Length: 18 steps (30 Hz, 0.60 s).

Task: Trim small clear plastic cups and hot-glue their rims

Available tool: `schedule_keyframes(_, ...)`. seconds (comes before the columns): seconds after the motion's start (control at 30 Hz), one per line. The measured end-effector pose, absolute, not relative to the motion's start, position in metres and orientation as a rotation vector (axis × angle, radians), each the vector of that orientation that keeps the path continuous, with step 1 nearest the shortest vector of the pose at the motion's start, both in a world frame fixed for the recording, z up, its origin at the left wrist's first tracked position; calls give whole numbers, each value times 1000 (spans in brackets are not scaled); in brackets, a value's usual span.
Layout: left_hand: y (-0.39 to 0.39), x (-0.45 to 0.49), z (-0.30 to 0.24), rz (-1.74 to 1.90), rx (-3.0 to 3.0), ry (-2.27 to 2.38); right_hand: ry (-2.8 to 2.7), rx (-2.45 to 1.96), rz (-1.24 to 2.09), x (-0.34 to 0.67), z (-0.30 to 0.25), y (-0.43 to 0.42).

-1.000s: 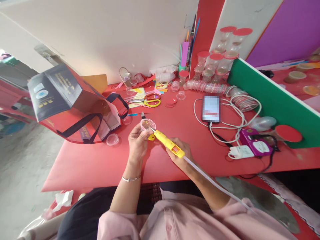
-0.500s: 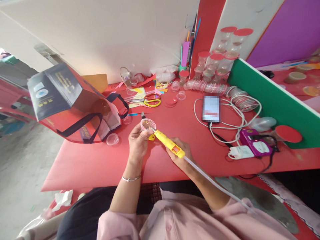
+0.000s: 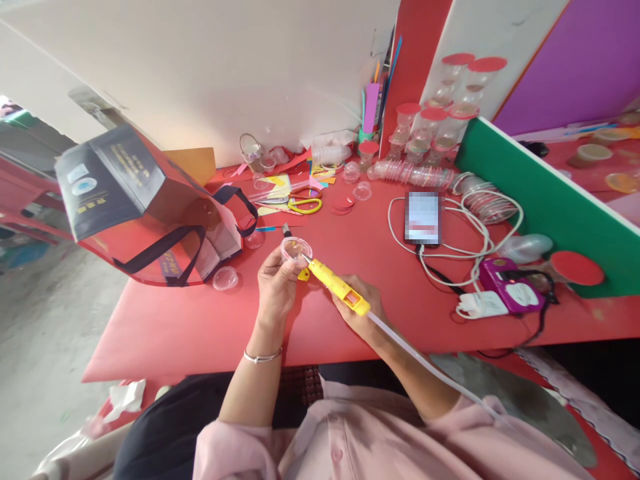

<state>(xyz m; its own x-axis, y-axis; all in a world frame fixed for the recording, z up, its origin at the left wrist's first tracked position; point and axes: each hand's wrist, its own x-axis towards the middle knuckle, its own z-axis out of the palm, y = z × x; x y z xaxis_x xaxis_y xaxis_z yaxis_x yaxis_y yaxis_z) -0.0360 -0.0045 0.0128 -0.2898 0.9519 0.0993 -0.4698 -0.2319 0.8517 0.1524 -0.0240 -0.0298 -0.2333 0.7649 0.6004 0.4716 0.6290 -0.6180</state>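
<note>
Between its thumb and fingers my left hand (image 3: 278, 280) grips a small clear plastic cup (image 3: 296, 251), its round opening turned up toward me. My right hand (image 3: 361, 303) is wrapped around a yellow glue gun (image 3: 339, 287). The metal nozzle meets the near right part of the cup's rim; whether glue is coming out is too small to see. From the gun's back end a long whitish glue stick (image 3: 415, 353) runs over my right forearm. Below the cup, partly hidden, lies a yellow cutter knife (image 3: 303, 274).
An open red and black gift bag (image 3: 165, 207) stands at the left. Scissors (image 3: 300, 201) and paper scraps lie behind my hands. A phone (image 3: 423, 218), white cables and a purple power adapter (image 3: 515, 285) are on the right. Stacked cups (image 3: 413, 173) lie before red-lidded containers (image 3: 433, 117).
Almost nothing differs. Both hands, the cup and the glue gun hold nearly the same position as before.
</note>
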Motion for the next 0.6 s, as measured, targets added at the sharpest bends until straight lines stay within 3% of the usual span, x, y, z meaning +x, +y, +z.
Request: schedule_keyframes(0.6, -5, -36, 11, 1738, 745, 884, -1769, -993, 219, 153, -34, -25)
